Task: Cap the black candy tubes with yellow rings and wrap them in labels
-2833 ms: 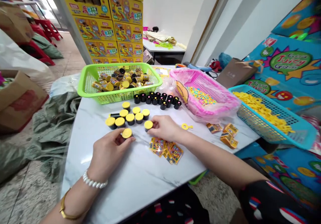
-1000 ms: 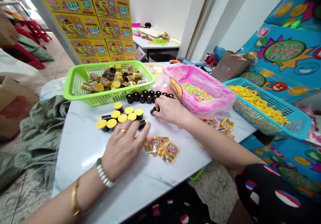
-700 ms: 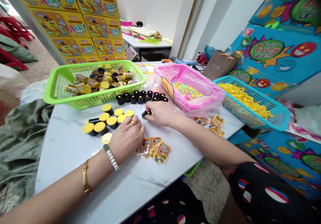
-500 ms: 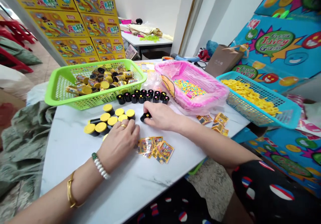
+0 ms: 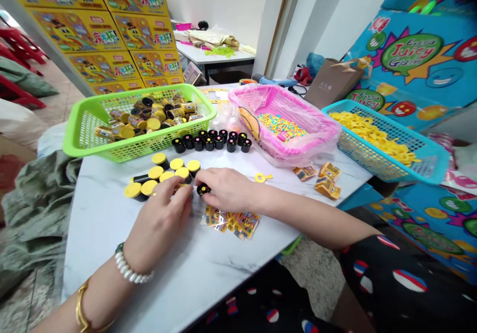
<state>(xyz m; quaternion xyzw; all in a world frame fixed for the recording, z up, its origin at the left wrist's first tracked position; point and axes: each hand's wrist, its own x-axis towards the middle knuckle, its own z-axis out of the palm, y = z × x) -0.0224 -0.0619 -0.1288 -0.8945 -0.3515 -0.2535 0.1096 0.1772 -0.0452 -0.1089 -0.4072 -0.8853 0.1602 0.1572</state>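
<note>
My right hand [image 5: 225,190] grips a small open black cup [image 5: 203,190] just above a pile of colourful sticker packets [image 5: 231,221] on the white marble table [image 5: 201,268]. My left hand [image 5: 162,221] is curled beside it, fingertips pinched near a yellow lid that is mostly hidden. To the left stands a cluster of black cups with yellow lids [image 5: 160,176]. Behind, a row of open black cups [image 5: 212,141] lines the table.
A green basket [image 5: 85,139] holds finished labelled cups. A pink basket [image 5: 316,129] holds coloured candy. A blue basket [image 5: 428,159] holds yellow rings. One yellow ring [image 5: 261,177] and small orange packets [image 5: 324,184] lie on the table. Yellow cartons [image 5: 122,35] are stacked behind.
My right hand took an open black cup from the back row and brought it toward me, next to my left hand. My left hand shifted from the lidded cluster toward the cup.
</note>
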